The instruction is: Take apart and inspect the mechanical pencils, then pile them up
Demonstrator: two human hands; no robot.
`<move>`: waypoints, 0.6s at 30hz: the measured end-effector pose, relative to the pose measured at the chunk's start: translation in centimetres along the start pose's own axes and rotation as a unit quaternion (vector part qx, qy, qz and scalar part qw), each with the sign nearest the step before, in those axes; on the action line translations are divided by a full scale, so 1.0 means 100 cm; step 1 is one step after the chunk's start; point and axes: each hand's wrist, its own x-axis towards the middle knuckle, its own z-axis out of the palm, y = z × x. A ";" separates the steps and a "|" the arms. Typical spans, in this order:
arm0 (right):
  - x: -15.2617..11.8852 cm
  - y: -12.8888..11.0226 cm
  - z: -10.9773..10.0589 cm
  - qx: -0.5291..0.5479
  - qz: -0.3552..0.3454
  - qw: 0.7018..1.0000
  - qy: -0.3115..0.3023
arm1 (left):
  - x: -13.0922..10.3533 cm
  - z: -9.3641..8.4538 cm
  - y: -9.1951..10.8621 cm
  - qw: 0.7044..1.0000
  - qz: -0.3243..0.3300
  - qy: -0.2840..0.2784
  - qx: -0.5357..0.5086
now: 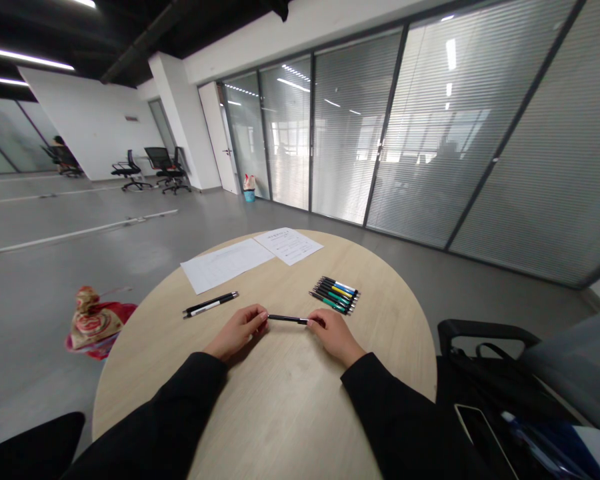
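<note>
A black pen (287,319) lies level between my two hands over the middle of the round wooden table (290,413). Its left end is pinched by my left hand (240,331), and its right end by my right hand (334,335). Left of my left hand, two pens (210,305) lie side by side, black with a white part on one. Just beyond my right hand is a row of several pens (335,295) with black, green, yellow and blue parts.
Two printed paper sheets (227,264) lie at the table's far edge. On the right stands a black chair (480,333) holding a phone (483,440) and a bag. A red and tan bag (97,323) is on the floor at the left.
</note>
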 end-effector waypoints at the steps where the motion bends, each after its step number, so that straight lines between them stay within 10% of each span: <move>1: 0.000 -0.001 0.000 0.000 -0.001 1.000 -0.001 | 0.000 0.000 0.000 1.000 0.003 0.001 0.004; 18: -0.002 -0.001 -0.001 0.007 -0.011 1.000 0.005 | 0.002 0.001 -0.008 1.000 0.009 0.010 0.008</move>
